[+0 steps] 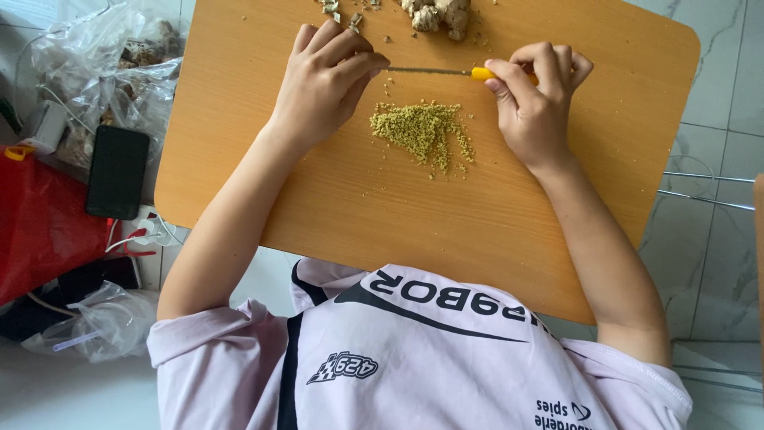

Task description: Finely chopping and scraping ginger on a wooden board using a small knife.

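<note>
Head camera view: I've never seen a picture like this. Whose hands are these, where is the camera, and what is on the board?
There is no machine here, only a person working with bare hands. The one camera sits on that person's head and looks straight down, so their own pale pink shirt fills the bottom edge and both arms reach away from it.

The right hand grips the yellow handle of a small knife. The left hand is curled over the far end of the blade.

Below the blade, on the wooden table, lies a pile of finely chopped yellow-green bits. Some pale knobbly lumps sit at the top edge.

Off the table, on the left, are plastic bags, a black phone and a red bag.
</note>
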